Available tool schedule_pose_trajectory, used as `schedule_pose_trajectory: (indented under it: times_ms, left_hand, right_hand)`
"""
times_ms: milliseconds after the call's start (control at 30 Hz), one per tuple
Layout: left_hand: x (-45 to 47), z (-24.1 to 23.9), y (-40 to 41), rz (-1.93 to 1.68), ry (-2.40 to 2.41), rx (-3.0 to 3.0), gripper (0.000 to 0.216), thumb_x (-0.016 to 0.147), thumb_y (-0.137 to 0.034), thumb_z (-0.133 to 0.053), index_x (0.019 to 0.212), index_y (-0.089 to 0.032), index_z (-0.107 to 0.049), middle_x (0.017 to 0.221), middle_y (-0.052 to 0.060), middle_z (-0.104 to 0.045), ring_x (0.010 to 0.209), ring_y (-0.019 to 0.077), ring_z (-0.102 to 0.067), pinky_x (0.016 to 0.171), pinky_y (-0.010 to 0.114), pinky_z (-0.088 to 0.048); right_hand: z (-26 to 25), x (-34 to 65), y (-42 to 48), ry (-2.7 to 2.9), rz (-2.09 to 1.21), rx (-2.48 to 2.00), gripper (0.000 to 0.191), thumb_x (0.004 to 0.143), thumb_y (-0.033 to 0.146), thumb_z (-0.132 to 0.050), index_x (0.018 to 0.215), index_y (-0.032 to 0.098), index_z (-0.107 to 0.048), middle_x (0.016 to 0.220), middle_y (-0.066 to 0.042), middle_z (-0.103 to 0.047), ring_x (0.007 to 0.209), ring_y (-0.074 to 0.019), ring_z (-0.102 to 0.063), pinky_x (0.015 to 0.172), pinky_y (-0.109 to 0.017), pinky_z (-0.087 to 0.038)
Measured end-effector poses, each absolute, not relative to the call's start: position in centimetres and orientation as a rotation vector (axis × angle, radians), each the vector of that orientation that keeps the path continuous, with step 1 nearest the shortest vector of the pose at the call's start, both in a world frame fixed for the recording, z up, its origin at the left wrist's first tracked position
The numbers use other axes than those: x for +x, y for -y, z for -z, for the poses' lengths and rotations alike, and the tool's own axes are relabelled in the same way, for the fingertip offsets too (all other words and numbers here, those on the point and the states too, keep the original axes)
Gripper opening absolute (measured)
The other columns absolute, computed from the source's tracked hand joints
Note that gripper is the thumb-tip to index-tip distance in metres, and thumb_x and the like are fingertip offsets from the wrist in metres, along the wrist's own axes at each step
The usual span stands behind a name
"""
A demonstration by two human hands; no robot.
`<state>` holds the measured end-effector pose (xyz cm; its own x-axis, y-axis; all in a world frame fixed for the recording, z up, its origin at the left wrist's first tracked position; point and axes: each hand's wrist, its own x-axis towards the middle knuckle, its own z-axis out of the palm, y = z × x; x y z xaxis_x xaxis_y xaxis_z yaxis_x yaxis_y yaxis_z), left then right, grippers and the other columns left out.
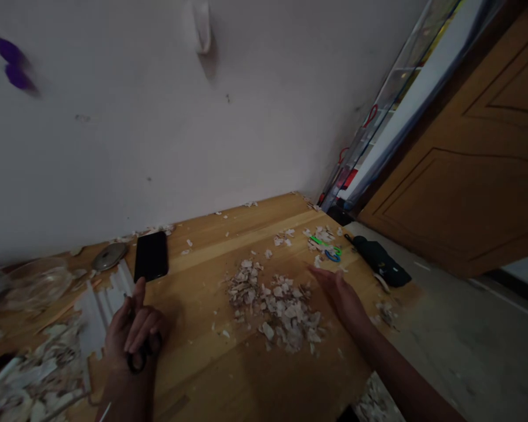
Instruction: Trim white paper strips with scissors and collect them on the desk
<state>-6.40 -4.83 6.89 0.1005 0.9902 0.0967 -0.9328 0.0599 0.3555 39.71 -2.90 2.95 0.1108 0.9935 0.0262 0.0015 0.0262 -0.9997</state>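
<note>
My left hand (134,328) is closed around a pair of black-handled scissors (136,364); the two finger loops show below the fingers, and the blades are hidden. That hand is at the left of the wooden table, palm partly up, beside a stack of white strips (99,310). With its fingers stretched out and together, my right hand (341,293) is at the right edge of a heap of thin pale flakes (290,310). Nothing shows in it. Whether it touches the flakes, I cannot tell.
A black phone (151,256) lies at the back left, near a round metal lid (110,256) and a clear bowl (39,283). More scraps (39,381) fill the front left. Green-and-blue scissors (333,254) and a dark folded umbrella (381,261) lie at the right.
</note>
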Motion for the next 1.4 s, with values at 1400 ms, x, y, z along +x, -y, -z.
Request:
schedule_pose_trajectory:
  times_ms: [1400]
  left_hand:
    - [-5.2, -8.0, 5.5, -1.507, -0.486, 0.289, 0.039, 0.097, -0.025, -0.039, 0.126, -0.024, -0.066, 0.032, -0.010, -0.036, 0.027, 0.0086, -0.034, 0.051, 0.021, -0.054]
  right_hand:
    - [-5.2, 40.5, 8.4, 1.775, -1.095, -1.330, 0.055, 0.101, 0.062, -0.037, 0.136, 0.027, -0.062, 0.147, -0.011, -0.055, 0.138, -0.0294, -0.048, 0.118, -0.054, -0.033]
